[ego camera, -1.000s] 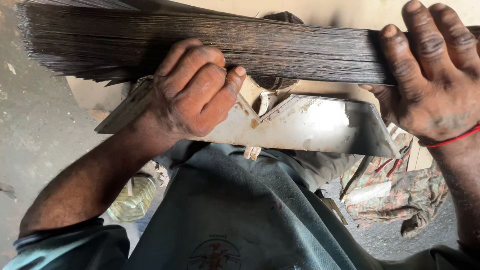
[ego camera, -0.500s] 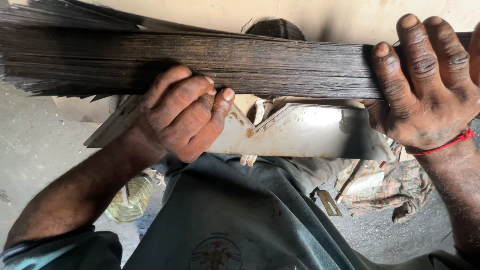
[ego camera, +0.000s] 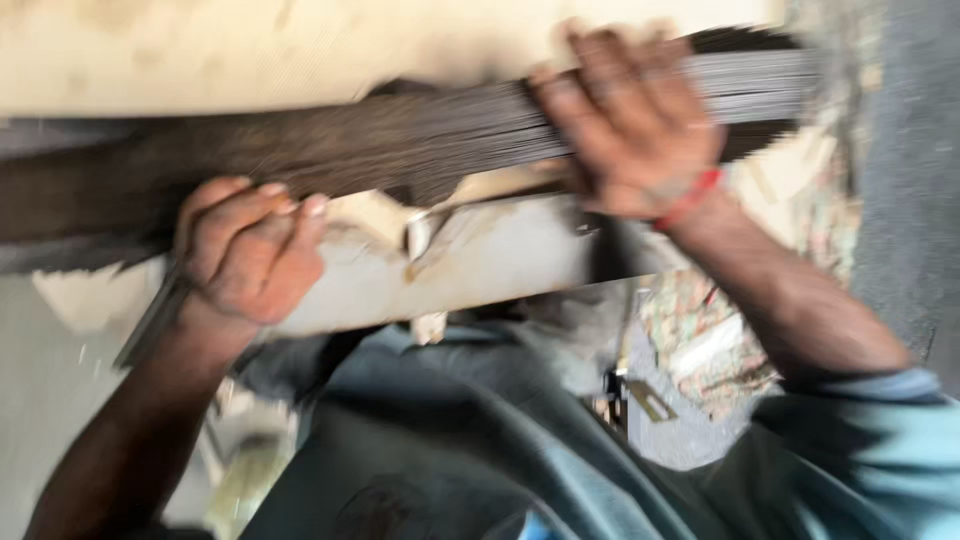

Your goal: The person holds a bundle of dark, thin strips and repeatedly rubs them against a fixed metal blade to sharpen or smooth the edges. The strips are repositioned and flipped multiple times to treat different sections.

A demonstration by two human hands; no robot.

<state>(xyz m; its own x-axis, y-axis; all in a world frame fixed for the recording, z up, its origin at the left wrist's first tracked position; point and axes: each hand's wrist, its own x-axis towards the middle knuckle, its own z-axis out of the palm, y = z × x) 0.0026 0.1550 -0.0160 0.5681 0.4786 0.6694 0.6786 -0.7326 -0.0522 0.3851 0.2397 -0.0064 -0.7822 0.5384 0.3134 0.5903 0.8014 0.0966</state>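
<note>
1. A long bundle of thin sticks (ego camera: pixel 420 140) runs across the upper part of the view, from the left edge to the right, tilted so its right end sits higher.
2. The left hand (ego camera: pixel 250 255) is under the bundle's left half, its fingers curled up against the underside.
3. The right hand (ego camera: pixel 630 125) lies over the bundle towards its right end, fingers spread across the sticks.
4. A flat metal blade (ego camera: pixel 480 260) lies just below the bundle, between the two hands and running alongside it.
5. The person's lap (ego camera: pixel 430 440) is below the blade, nearest the viewer.
6. A wall (ego camera: pixel 300 50) stands behind the bundle.
7. The floor (ego camera: pixel 50 400) shows at lower left, beyond the left forearm.
</note>
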